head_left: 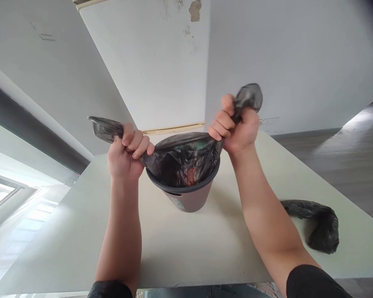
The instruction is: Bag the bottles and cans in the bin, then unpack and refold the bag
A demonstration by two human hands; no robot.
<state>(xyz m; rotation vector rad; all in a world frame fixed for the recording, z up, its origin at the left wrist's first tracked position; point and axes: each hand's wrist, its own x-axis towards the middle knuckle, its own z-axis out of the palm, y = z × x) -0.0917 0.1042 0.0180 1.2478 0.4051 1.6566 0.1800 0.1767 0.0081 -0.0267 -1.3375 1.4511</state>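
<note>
Your left hand and right hand each clench one end of the black bag, stretched left-right across the small bin mid-table, between them.

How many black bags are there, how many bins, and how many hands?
Black bags: 2, the bag in the bin and the loose bag on the table
Bins: 1, the bin
Hands: 2, the left hand and the right hand, each gripping a bag corner
Total: 5
</note>
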